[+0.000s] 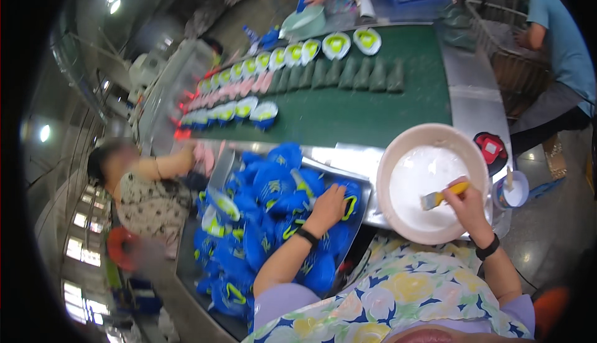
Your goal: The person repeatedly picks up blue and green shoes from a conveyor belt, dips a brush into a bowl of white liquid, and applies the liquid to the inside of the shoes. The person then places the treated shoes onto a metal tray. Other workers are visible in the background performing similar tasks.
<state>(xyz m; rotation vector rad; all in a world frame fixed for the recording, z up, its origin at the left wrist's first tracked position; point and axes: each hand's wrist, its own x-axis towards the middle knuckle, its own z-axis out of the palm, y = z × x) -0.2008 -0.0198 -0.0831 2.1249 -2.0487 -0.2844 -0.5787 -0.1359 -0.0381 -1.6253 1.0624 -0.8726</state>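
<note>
Brush (443, 195) gripped in right hand (466, 203); left hand (326, 206) grasping blue shoe upper (345, 203).

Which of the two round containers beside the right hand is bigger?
The wide basin of white liquid under the right hand; the small cup sits farther right.

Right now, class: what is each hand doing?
Left hand: closed on a blue shoe upper in the pile.
Right hand: closed on a yellow-handled brush over the white bowl.

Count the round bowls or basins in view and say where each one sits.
2: a large basin of white liquid under the right hand, and a pale green basin at the belt's far end. Others may be hidden.
</note>
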